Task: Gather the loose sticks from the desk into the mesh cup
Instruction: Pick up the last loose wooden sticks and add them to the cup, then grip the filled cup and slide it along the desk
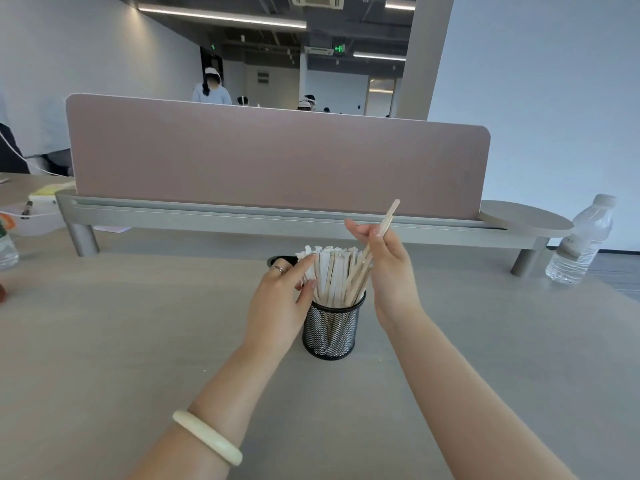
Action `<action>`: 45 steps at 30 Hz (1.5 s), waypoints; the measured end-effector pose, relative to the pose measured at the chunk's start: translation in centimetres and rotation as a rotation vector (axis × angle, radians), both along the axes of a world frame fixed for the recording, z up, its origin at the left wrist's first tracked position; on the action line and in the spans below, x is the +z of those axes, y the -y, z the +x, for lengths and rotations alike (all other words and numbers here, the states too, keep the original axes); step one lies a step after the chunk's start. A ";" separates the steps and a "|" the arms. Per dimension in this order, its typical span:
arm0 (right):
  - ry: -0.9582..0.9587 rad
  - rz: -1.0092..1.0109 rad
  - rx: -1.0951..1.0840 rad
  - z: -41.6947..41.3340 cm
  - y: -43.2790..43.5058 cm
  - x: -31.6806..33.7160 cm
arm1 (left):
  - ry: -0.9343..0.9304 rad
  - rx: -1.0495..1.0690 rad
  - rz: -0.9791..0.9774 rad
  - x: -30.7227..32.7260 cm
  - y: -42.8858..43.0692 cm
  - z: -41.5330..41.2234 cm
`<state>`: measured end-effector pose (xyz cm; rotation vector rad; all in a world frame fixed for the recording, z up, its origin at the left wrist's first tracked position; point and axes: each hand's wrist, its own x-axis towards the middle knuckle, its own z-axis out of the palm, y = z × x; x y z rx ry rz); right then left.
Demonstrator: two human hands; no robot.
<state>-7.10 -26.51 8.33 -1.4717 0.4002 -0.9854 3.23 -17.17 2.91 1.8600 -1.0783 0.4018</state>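
Note:
A black mesh cup (330, 332) stands on the desk (138, 341) in the middle of the head view, packed with upright paper-wrapped and bare wooden sticks (332, 275). My left hand (280, 303) rests against the left side of the bundle, fingers touching the sticks just above the cup's rim. My right hand (388, 261) is to the right of the cup and pinches one bare wooden stick (389, 216), which slants up to the right while its lower end reaches down among the sticks in the cup.
A pink divider panel (277, 161) on a grey raised shelf (277, 221) runs across the desk behind the cup. A water bottle (581, 240) stands at the far right. Another bottle (7, 244) sits at the left edge. A cable hole (282, 260) lies just behind my left hand.

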 end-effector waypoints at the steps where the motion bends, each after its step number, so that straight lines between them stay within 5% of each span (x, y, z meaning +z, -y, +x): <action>1: -0.012 0.008 -0.018 0.2 0.1 -0.6 | -0.003 0.002 0.005 0.1 0.0 0.0; 8: -0.073 -0.034 -0.036 0.0 1.2 -3.5 | -0.015 0.004 0.009 -0.2 0.2 0.1; 18: -0.224 -0.459 -0.133 -1.3 2.7 -2.8 | 0.052 0.004 -0.055 -0.3 0.0 0.4; 22: -0.426 -0.655 -0.050 -1.1 2.7 -3.2 | -0.008 -0.096 0.024 -0.1 0.2 0.3; 31: -0.411 -0.499 0.048 -1.8 2.5 -4.7 | -0.153 -0.231 0.109 -0.5 0.1 0.2; 36: -0.242 -0.269 0.140 -2.1 2.4 -6.0 | -0.354 -0.334 0.022 -0.7 -0.1 0.7; 39: -0.313 -0.236 0.261 -2.6 3.2 -8.4 | -0.545 -0.443 0.075 -1.4 -0.5 2.0; 45: -0.400 -0.128 0.451 -2.4 3.9 -10.7 | -0.626 -0.698 0.238 -3.4 -0.9 2.1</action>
